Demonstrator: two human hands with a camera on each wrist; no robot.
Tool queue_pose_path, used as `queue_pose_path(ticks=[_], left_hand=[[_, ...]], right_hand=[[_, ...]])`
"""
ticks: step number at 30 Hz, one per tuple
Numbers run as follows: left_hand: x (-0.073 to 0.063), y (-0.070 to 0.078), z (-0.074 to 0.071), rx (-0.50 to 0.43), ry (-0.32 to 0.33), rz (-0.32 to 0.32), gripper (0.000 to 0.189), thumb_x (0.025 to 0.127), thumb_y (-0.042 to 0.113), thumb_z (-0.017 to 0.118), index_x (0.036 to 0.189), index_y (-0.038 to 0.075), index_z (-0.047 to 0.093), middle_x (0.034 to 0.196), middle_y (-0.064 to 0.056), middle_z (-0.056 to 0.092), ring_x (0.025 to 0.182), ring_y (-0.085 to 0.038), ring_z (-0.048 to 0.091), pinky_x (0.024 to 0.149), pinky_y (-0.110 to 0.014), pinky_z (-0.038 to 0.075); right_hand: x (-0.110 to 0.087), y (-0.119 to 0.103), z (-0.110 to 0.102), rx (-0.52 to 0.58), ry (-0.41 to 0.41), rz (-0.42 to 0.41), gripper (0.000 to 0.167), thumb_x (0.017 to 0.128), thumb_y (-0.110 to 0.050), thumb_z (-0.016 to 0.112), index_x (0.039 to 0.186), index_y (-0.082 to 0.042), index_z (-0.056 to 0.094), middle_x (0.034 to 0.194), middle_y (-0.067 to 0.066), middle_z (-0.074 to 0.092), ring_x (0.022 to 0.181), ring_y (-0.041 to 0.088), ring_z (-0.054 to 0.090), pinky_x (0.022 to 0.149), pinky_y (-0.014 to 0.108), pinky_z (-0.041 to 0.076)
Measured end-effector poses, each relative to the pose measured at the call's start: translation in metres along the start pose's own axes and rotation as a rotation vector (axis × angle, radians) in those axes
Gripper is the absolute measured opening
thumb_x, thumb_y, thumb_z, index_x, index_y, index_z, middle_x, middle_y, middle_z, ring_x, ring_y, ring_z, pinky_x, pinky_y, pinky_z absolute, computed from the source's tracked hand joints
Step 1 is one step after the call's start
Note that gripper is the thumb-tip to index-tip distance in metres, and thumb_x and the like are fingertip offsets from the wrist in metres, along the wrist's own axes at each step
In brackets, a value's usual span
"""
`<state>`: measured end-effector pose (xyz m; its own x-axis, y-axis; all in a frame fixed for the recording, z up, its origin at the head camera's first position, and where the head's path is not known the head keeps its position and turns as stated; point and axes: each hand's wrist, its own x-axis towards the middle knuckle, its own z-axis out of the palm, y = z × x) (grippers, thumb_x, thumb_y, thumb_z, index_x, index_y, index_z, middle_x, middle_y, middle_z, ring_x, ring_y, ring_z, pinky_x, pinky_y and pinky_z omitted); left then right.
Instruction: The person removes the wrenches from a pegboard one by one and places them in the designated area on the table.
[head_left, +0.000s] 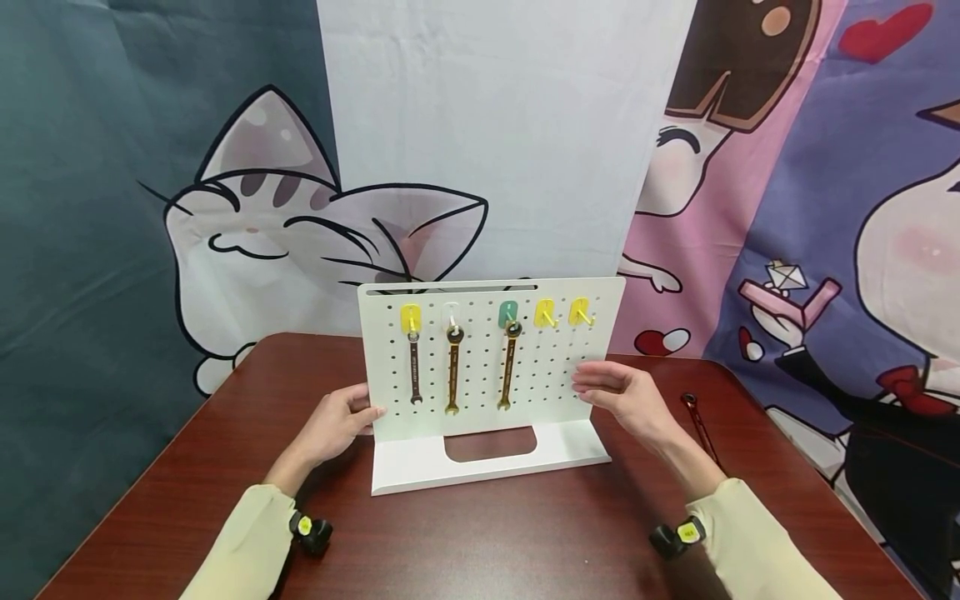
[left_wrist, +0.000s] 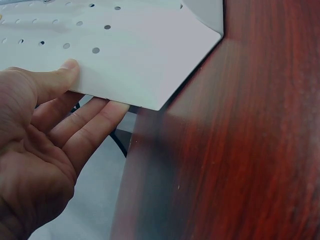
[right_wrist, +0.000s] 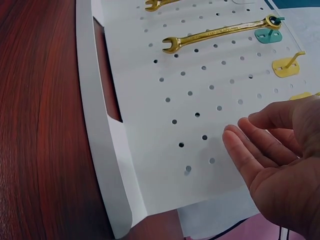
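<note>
A white pegboard stand point(head_left: 555, 367) stands upright on the table. My left hand point(head_left: 339, 423) pinches its left edge, the thumb on the front face and the fingers behind, as the left wrist view shows. Near the board's right side my right hand point(head_left: 628, 400) is held with fingers loosely bent and nothing between them. Three combination wrenches hang from hooks: a dark one point(head_left: 416, 371) on the left yellow hook point(head_left: 410, 318), a golden one point(head_left: 453, 371) on the clear hook, and another golden wrench point(right_wrist: 220, 34) on the green hook point(right_wrist: 268, 35).
Two yellow hooks on the right, one of them a yellow hook point(right_wrist: 286, 67) beside the green one, carry nothing. A further wrench point(head_left: 699, 425) lies on the dark red wooden table point(head_left: 480, 542) beyond my right forearm. A printed cloth point(head_left: 510, 125) hangs behind the table.
</note>
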<state>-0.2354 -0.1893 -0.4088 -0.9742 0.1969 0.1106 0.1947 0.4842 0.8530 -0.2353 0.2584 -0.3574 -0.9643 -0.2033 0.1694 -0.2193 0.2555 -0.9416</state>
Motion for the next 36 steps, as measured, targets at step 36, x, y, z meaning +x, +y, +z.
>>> queue_pose_path(ticks=[36], left_hand=[[-0.001,0.001,0.000,0.000,-0.006,0.005,0.041,0.103,0.005,0.066,0.143,-0.004,0.060,0.127,-0.026,0.073,0.104,-0.030,0.077,0.085,-0.044,0.066]], right_hand=[[0.016,-0.009,0.025,0.033,-0.064,-0.050,0.045,0.095,0.006,0.071,0.138,0.010,0.062,0.133,0.034,0.067,0.114,0.021,0.076,0.094,0.025,0.061]])
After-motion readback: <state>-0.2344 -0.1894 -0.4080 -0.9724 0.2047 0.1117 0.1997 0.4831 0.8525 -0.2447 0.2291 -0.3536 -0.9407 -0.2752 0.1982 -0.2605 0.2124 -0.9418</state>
